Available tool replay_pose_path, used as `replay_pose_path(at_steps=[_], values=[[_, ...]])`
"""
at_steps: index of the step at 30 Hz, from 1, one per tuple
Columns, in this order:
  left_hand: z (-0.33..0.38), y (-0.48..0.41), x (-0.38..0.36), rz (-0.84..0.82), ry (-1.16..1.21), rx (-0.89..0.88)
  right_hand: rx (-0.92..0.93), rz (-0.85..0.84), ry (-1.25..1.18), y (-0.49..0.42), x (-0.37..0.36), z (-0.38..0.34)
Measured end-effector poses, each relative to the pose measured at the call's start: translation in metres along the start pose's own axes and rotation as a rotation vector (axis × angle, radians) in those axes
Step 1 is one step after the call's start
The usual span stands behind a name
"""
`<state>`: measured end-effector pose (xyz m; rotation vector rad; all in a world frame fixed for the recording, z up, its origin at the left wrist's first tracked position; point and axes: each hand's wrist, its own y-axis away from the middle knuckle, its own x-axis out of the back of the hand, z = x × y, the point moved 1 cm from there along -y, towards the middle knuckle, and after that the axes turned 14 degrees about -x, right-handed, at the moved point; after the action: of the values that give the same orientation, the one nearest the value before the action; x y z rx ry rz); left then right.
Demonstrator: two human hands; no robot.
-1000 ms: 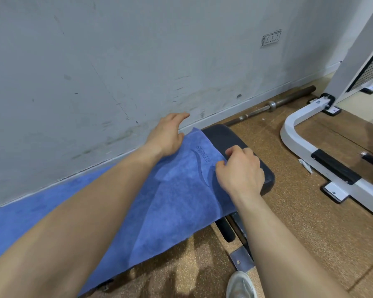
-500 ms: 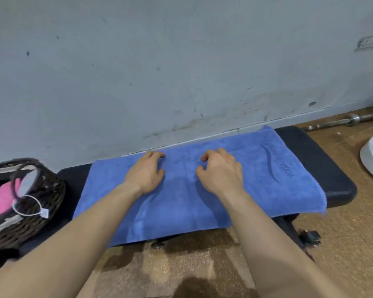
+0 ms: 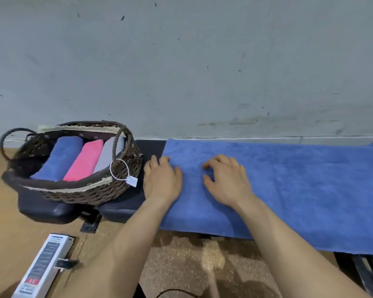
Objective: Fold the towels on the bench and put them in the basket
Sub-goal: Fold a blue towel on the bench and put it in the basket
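A blue towel (image 3: 293, 186) lies spread flat along the black bench (image 3: 125, 203), its front edge hanging over the bench side. My left hand (image 3: 162, 179) rests palm down at the towel's left edge, fingertips partly on the bare bench pad. A little to the right, my right hand (image 3: 226, 181) rests on the towel with its fingers slightly bent. Neither hand holds anything. At the bench's left end stands a dark wicker basket (image 3: 78, 194) holding three rolled towels: blue (image 3: 58, 158), pink (image 3: 84, 160) and grey (image 3: 108, 153).
A grey wall (image 3: 181, 72) runs right behind the bench. A white box with printed labels (image 3: 43, 267) lies on the wooden floor at lower left. Speckled cork flooring (image 3: 192, 265) spreads under the bench. The bench's black frame (image 3: 362, 274) shows at lower right.
The view has swung left, bringing the basket fully into sight. Both hands slid left along the towel from its right end and middle to its left edge.
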<state>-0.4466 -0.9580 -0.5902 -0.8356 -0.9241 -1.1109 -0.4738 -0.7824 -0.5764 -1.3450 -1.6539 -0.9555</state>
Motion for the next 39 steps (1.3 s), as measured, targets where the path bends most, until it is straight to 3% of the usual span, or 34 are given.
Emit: replay_pose_path(at_steps=[4,12,15,19,24,29,36,39], values=[[-0.011,-0.005,0.015,0.013,0.028,-0.051,0.02,0.02,-0.003,-0.008,-0.008,-0.022],[-0.012,-0.007,0.036,-0.111,0.108,0.061,-0.036,-0.155,-0.164,0.002,-0.013,-0.047],[-0.012,-0.001,0.037,-0.089,0.33,0.043,-0.048,-0.153,-0.244,0.015,-0.015,-0.047],[-0.006,0.005,0.032,-0.051,0.825,0.116,-0.074,-0.2,-0.462,0.034,-0.013,-0.048],[0.006,0.008,0.04,-0.096,1.137,0.186,-0.071,-0.193,-0.425,0.044,-0.005,-0.047],[0.007,0.009,0.031,-0.033,0.946,0.112,-0.128,-0.097,-0.414,0.043,0.004,-0.025],[0.023,-0.021,0.009,0.022,1.014,0.195,-0.126,-0.048,-0.503,0.043,0.012,0.007],[0.025,-0.033,-0.002,0.085,0.848,0.111,-0.125,-0.042,-0.519,0.041,0.016,0.022]])
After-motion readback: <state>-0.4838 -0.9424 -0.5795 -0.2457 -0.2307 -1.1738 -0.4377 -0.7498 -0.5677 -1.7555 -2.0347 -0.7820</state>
